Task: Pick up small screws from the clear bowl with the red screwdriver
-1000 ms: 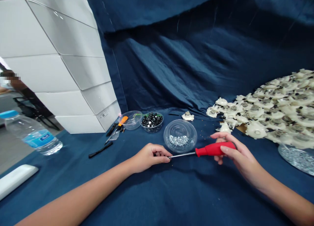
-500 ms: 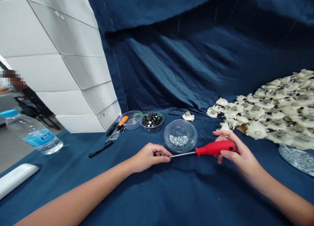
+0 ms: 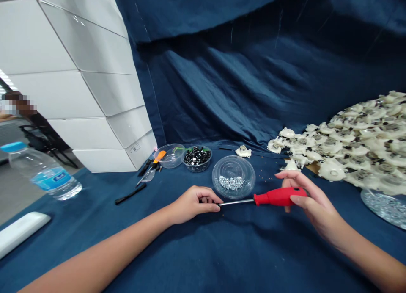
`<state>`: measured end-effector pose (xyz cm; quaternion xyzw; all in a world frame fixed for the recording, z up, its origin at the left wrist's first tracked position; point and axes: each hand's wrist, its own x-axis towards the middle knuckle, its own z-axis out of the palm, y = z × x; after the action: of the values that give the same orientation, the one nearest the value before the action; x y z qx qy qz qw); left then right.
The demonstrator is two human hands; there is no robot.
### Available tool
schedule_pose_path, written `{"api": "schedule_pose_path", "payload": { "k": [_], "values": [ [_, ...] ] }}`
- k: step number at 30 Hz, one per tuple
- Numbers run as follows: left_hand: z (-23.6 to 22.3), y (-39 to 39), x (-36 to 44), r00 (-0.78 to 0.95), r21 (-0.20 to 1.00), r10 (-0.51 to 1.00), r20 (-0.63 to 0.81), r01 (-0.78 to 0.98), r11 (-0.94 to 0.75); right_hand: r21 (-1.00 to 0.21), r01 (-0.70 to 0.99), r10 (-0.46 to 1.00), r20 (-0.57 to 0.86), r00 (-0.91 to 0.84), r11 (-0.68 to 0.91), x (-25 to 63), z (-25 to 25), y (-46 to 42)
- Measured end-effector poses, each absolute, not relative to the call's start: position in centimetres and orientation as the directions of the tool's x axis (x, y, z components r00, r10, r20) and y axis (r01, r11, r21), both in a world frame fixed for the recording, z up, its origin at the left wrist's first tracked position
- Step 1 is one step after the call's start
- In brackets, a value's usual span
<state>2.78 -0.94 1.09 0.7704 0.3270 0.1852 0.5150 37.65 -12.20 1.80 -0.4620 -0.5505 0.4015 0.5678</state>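
Backdrop: dark navy satin cloth (image 3: 241,73), hanging in folds behind my work.
Left background: tall stack of white cardboard cartons (image 3: 79,81), a printed label on the lowest.
Surface: table covered in navy blue cloth (image 3: 177,250).
Heap: cream plastic toothed parts with metal centres (image 3: 358,145), piled at the right, one loose cream part (image 3: 243,151) lying apart from it.
Far right: round clear dish of silver screws (image 3: 385,207), cut off by the frame edge.
Left of table: clear water bottle with blue cap (image 3: 44,174), on its side; white plastic bar (image 3: 22,227) nearer me.
Bowls, in a row: clear bowl of silver screws (image 3: 233,177), just before my hands; clear bowl of small black-and-silver parts (image 3: 196,158); clear plastic bowl (image 3: 169,155).
Beside them: orange-handled screwdriver (image 3: 157,157); black strip (image 3: 130,194).
Right hand (image 3: 312,204): fingers closed around the handle, holding it.
Left hand (image 3: 193,205): loosely curled, fingertips at the shaft tip; whether it grips, I cannot tell.
Main tool: red-handled screwdriver (image 3: 279,196), level above the cloth between my hands, steel shaft pointing left.
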Motion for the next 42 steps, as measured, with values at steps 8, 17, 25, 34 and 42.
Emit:
{"api": "schedule_pose_path", "payload": {
  "k": [8, 17, 25, 34, 42],
  "values": [
    [0.9, -0.9, 2.7, 0.71, 0.905, 0.702, -0.056, 0.333, -0.265, -0.94, 0.336, 0.978, 0.125, 0.166, 0.063, 37.6, 2.6, -12.6],
    [0.8, -0.8, 2.6, 0.701, 0.913, 0.708, -0.086, 0.339, -0.225, -0.959, 0.239, 0.953, 0.206, 0.224, 0.151, 37.0, 2.9, -12.8],
    [0.6, -0.7, 2.6, 0.705, 0.916, 0.704, -0.087, 0.334, -0.222, -0.933, 0.216, 0.931, 0.325, 0.163, 0.288, 37.0, 1.9, -12.7],
    [0.9, -0.9, 2.6, 0.712, 0.952, 0.694, -0.108, 0.275, -0.134, -0.912, 0.225, 0.93, 0.363, 0.056, 0.343, 37.6, 1.7, -13.0],
    [0.6, -0.9, 2.6, 0.712, 0.957, 0.695, -0.097, 0.258, -0.131, -0.884, 0.417, 0.949, 0.29, 0.128, 0.214, 39.0, 1.3, -12.2]
  ]
}}
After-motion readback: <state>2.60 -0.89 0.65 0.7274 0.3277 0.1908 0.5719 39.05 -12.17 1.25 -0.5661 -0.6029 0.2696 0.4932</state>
